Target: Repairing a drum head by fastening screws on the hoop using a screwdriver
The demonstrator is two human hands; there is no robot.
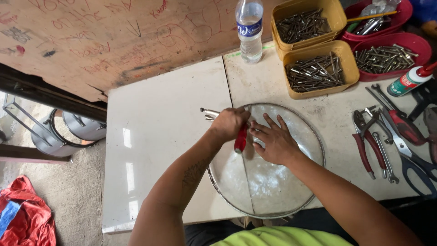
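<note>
Hands at the rim of a round glass lid on the table.

My left hand is clenched on a red-handled tool whose metal nose juts left past the lid's edge; my right hand, just beside it, lies spread flat on the glass. I judge a slipping tool could chip the rim or nick my fingers. Beyond my right hand, two yellow tubs and a red bowl hold metal pins; a plastic bottle stands near.
</note>
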